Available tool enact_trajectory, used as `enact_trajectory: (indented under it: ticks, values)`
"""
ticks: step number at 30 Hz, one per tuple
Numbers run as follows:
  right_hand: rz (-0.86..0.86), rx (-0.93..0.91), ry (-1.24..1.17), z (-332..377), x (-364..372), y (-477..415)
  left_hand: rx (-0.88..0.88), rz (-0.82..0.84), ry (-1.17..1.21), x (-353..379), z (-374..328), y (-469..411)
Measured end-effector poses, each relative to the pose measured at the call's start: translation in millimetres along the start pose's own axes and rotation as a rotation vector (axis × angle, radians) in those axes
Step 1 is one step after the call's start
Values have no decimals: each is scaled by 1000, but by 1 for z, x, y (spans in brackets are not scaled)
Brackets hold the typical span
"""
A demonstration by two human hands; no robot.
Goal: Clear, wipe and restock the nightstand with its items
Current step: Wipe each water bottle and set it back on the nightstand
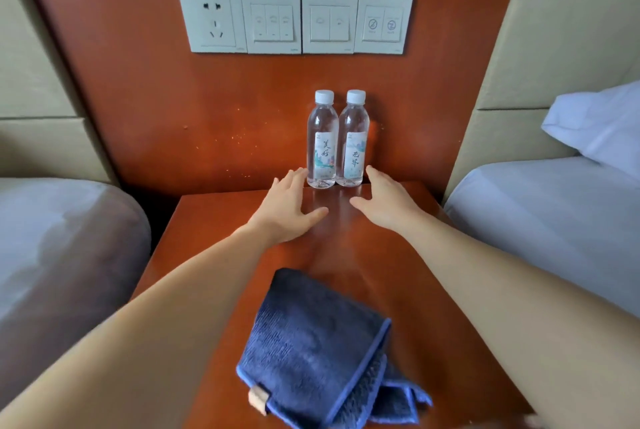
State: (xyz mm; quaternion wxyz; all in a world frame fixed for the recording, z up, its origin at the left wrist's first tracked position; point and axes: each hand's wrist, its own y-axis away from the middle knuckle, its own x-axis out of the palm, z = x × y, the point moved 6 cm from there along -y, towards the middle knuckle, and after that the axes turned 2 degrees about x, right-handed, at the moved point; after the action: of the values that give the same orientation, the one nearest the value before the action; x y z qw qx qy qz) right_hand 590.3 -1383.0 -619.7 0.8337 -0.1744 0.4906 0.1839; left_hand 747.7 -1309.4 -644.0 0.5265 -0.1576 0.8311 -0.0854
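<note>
Two clear water bottles with white caps stand side by side at the back of the wooden nightstand [214,255], the left bottle [322,138] touching the right bottle [354,138]. My left hand [289,207] reaches toward the left bottle with straight fingers, its fingertips just beside the bottle's base. My right hand [386,200] mirrors it beside the right bottle's base, fingers straight and holding nothing. A folded dark blue cloth [311,349] with a small tan tag lies at the nightstand's front, between my forearms.
A wooden wall panel [138,99] behind the nightstand carries a socket and switch plates [294,22]. A bed with a grey cover [62,238] lies to the left. To the right is a white bed [554,221] with a pillow [599,120].
</note>
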Motion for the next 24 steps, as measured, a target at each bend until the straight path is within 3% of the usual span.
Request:
enact_trajectory:
  ticks: [3,24]
  values:
    - [32,-72,56,18,2,23,18,124,-139,-14,-7,18]
    - [17,-197,68,95,-33,250,-111,175,-222,-97,-104,249]
